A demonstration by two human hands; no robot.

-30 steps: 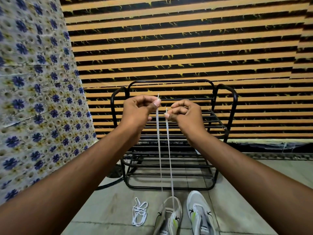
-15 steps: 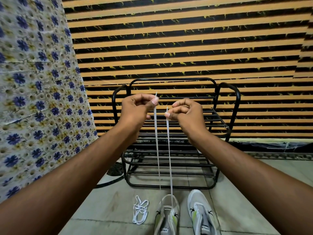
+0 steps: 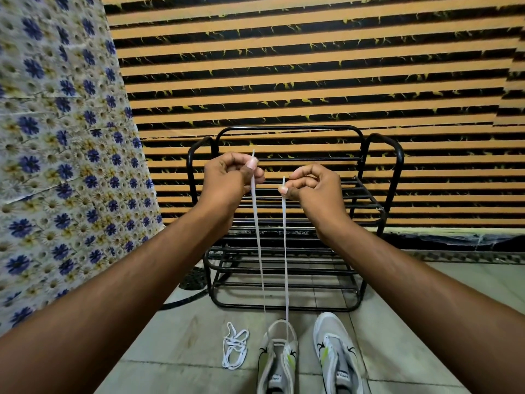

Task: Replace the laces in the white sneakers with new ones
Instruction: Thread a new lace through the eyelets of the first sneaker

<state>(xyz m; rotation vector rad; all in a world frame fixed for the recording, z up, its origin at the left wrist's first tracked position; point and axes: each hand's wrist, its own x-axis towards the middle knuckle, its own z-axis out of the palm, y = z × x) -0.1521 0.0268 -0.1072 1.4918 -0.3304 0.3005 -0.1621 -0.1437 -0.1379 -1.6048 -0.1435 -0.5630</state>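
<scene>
Lace (image 3: 285,251), white and flat, threaded through left shoe (image 3: 277,356) on floor (image 3: 181,331), both ends drawn straight up, taut and near parallel. Left end pinched between thumb and forefinger of left hand (image 3: 230,180), remaining fingers curled, aglet poking out above the pinch. Right end pinched likewise in right hand (image 3: 311,186), fingers curled, aglet just clear of the thumb. Left tip held higher than right; probably the step in hand is evening the two ends after the bottom eyelets. Best done: keep both strands taut and flat, bring tips side by side at one height, feed slack across the bottom bar until level, check no twist where strands enter the shoe. Which eyelets are threaded: too small to tell. Avoid pulling hard enough to lift or tip the shoe. Right shoe (image 3: 336,356) just beside, toe forward; its lacing state not clear. Loose coil of lace (image 3: 235,349) on floor left of left shoe, apart from it; old or new, cannot tell. Black rack (image 3: 295,132) behind hands, against striped wall (image 3: 312,66). Floral cloth (image 3: 56,137) at far left.
</scene>
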